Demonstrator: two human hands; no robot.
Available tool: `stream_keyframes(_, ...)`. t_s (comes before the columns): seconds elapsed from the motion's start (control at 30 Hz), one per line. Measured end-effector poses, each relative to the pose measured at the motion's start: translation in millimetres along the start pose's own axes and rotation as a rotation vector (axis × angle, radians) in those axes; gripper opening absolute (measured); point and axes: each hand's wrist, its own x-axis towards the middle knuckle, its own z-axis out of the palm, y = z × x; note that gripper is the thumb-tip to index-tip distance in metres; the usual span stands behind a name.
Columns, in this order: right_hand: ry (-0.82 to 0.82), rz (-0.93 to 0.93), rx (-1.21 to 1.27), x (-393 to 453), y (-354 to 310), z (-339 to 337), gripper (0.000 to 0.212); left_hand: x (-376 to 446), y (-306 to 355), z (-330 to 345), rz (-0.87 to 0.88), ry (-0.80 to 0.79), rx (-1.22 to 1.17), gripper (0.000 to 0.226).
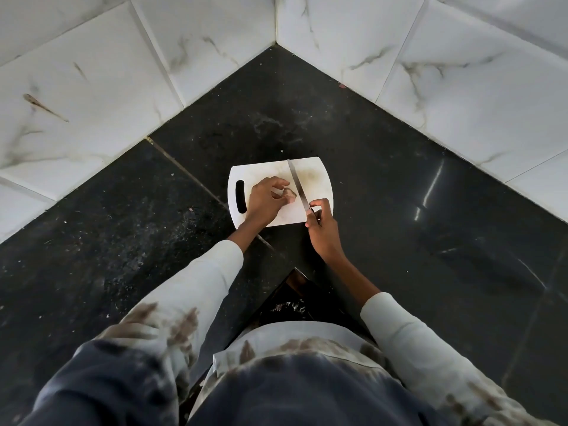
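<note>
White plastic chopping board (313, 175) on a black stone surface (399, 195). On it, mid-board: one small brownish lump (289, 195) of food, kind unclear. The left hand (264, 199) pinches the lump. The right hand (322, 229) grips the knife (297, 186) by its handle, blade just right of the lump. Likely light, soft, perhaps slippery — best pinned at the end away from the blade, fingertips tucked.

A black speckled stone counter (384, 167) fills an inside corner, backed by white marble-veined wall tiles (92, 87). Light glints off the counter on the right.
</note>
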Motion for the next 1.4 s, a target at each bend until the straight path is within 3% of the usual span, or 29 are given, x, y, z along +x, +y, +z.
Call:
stream_keyframes(0.17, -0.002, -0.014, 0.038, -1.7, -2.5, 2.5, 0.023, 2.8, 1.3, 0.8, -0.043, 0.058, -0.033, 0.026)
stream_keyframes(0.57, -0.022, 0.021, 0.097, 1.3, -6.7, 1.1, 0.024, 0.5, 0.9, -2.2, -0.021, 0.035, -0.004, 0.035)
stream_keyframes(1.1, -0.013, -0.073, -0.001, -1.4, -8.5, 5.7, 0.015, -8.0, 2.5, 4.0, -0.014, 0.068, -0.074, 0.026)
stream_keyframes(1.4, -0.023, -0.09, -0.074, -8.4, -10.9, 4.4, 0.018, -5.6, 0.6, 6.1, -0.005, 0.086, 0.008, 0.021)
